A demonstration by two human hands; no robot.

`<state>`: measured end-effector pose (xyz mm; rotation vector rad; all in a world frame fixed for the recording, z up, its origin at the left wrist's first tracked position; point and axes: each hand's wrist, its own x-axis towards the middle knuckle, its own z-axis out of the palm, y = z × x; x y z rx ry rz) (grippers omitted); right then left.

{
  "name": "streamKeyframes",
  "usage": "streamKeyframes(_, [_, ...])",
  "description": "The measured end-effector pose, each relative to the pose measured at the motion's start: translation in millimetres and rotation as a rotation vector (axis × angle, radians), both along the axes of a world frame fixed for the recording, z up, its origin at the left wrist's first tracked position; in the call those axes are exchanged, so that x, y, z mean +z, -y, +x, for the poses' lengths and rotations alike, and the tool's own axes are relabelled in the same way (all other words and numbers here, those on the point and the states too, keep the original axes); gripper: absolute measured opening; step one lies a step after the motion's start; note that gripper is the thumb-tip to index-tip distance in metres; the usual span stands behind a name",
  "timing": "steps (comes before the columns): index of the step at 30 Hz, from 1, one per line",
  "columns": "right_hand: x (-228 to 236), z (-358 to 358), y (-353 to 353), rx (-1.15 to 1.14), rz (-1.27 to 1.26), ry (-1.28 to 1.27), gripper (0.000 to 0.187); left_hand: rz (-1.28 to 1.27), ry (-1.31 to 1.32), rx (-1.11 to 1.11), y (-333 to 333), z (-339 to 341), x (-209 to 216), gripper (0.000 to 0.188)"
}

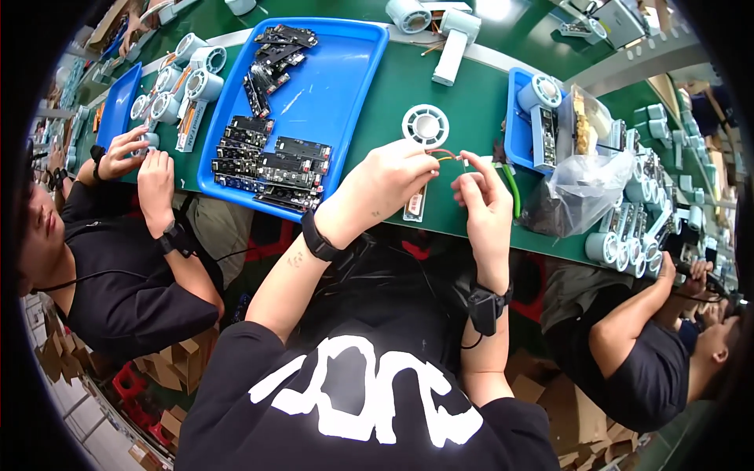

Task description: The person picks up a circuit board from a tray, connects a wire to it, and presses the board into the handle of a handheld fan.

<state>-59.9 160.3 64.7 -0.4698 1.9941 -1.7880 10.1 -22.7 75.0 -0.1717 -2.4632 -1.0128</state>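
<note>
A light-blue handheld fan with a round slotted head (pixel 425 125) lies on the green table in front of me. Part of its handle (pixel 415 206) shows below, the rest covered by my left hand (pixel 385 184). Thin red and orange wires (pixel 444 155) stretch between my hands just under the fan head. The fingers of my left hand are pinched on these wires. With thumb and forefinger, my right hand (pixel 487 196) pinches their other end, where a tiny pale piece shows, too small to identify. Green-handled pliers (pixel 506 179) lie beside my right hand.
A blue tray (pixel 357 86) of black circuit boards stands to my left. At the right are a smaller blue tray (pixel 514 129), a clear plastic bag (pixel 577 192) and several fan housings (pixel 628 235). Another housing (pixel 454 47) lies ahead. Co-workers sit on both sides.
</note>
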Motion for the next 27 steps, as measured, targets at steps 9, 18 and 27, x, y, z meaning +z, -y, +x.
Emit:
streamKeyframes(9, [58.6,-163.7,122.5,0.381,0.78,-0.581,0.053,0.079,-0.083,0.036,-9.0,5.9,-23.6,0.014])
streamKeyframes(18, [36.3,-199.3,168.2,-0.014,1.305,-0.863,0.084,0.12,-0.205,0.096,-9.8,5.5,-30.5,0.017])
streamKeyframes(27, [66.5,-212.9,190.0,0.256,1.261,-0.821,0.098,0.117,-0.21,0.068,-9.7,8.2,-30.4,0.017])
